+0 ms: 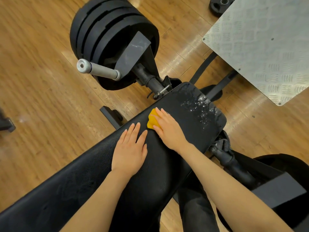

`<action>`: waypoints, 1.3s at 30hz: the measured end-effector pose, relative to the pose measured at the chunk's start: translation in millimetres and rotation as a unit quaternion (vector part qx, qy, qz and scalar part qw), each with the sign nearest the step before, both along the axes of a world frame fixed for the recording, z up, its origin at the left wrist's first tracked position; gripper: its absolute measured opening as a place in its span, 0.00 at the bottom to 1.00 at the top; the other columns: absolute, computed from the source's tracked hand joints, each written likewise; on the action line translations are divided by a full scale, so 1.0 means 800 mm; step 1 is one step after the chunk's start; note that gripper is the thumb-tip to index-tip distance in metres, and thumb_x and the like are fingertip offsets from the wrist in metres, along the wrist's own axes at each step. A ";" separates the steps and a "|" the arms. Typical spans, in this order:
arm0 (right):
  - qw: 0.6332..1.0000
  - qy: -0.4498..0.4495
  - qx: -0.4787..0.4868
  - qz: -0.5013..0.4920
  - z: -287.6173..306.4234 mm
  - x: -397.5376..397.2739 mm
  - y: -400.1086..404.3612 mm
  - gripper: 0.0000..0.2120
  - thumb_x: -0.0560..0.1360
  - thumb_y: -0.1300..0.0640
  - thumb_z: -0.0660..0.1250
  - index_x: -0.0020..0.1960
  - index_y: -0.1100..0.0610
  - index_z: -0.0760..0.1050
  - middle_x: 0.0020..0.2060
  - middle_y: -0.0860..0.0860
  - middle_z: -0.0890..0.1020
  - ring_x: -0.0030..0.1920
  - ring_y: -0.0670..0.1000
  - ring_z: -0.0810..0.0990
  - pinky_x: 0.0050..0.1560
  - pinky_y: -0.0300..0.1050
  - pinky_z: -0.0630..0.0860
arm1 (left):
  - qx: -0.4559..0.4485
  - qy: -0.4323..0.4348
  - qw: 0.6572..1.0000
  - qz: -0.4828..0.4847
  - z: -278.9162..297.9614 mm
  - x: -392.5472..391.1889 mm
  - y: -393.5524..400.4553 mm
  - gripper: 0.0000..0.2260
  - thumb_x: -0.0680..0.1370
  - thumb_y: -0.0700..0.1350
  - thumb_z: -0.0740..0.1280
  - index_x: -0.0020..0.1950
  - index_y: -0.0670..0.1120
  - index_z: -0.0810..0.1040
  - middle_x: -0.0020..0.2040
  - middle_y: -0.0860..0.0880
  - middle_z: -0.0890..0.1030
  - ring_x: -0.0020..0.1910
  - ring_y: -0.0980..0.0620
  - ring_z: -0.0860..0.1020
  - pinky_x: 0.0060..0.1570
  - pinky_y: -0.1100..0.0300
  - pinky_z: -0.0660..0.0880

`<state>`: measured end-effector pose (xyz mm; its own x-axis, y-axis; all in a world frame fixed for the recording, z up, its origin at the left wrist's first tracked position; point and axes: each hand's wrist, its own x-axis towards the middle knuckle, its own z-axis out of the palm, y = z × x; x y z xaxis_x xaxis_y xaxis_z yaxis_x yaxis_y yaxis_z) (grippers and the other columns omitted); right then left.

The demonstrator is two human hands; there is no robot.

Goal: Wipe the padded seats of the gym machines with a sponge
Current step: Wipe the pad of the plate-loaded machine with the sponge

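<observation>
Your right hand [167,129] lies flat on the yellow sponge [152,120], fingers straight and close together, pressing it down onto the black padded seat [192,118] rather than gripping it; that flat palm likely spreads the pressure so the whole face of the sponge meets the vinyl. The sponge sits near the left edge of the pad, about where the wide seat section narrows into the long bench pad [75,186], and only its crumpled yellow corner shows past your fingertips. Your left hand [129,149] rests spread on the pad just beside the sponge, fingers straight and slightly fanned, holding nothing; it looks like a brace to steady you as you lean over. The upholstery is smooth black vinyl with a faint grain and rounded, cushioned edges. Toward the far corner of the seat there is a patch of white flecks [199,104], either foam or worn, cracked covering, I cannot tell which, and it lies well apart from the sponge, so that area seems not yet wiped. Beyond the seat stands a stack of matte black weight plates [107,29] with a dull grey metal sleeve [98,69] jutting out, and to the right a silver checker-pattern footplate [260,47] over the glossy wood-plank floor [36,72].
</observation>
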<state>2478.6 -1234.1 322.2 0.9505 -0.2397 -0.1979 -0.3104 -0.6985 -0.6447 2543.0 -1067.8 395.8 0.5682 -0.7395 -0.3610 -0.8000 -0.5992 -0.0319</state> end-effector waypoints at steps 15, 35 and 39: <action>0.985 0.075 0.005 -0.157 0.000 -0.072 0.008 0.25 0.80 0.52 0.59 0.75 0.58 0.62 0.77 0.54 0.57 0.77 0.55 0.55 0.74 0.51 0.56 | 0.016 0.013 1.000 0.005 0.001 0.000 -0.001 0.23 0.79 0.51 0.61 0.73 0.49 0.68 0.76 0.44 0.63 0.75 0.46 0.60 0.73 0.50 0.57; 0.952 0.138 0.023 -0.271 -0.001 -0.116 -0.003 0.27 0.81 0.50 0.57 0.77 0.57 0.56 0.77 0.53 0.55 0.77 0.55 0.53 0.76 0.49 0.54 | -0.009 0.055 0.998 0.036 0.001 -0.010 -0.058 0.23 0.82 0.56 0.50 0.76 0.51 0.62 0.78 0.46 0.55 0.78 0.48 0.50 0.74 0.54 0.45; 0.944 0.154 0.021 -0.291 0.009 -0.134 0.020 0.27 0.82 0.48 0.55 0.77 0.56 0.55 0.77 0.52 0.54 0.77 0.54 0.51 0.77 0.49 0.53 | 0.021 0.067 0.998 -0.001 -0.032 -0.009 -0.112 0.25 0.82 0.58 0.47 0.78 0.52 0.53 0.79 0.46 0.48 0.78 0.47 0.45 0.75 0.51 0.45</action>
<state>2371.1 -1217.9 329.5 0.5558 -0.6897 -0.4641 -0.8112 -0.3280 -0.4841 2535.4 -1157.7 369.8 0.5120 -0.7231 -0.4637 -0.7994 -0.5986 0.0508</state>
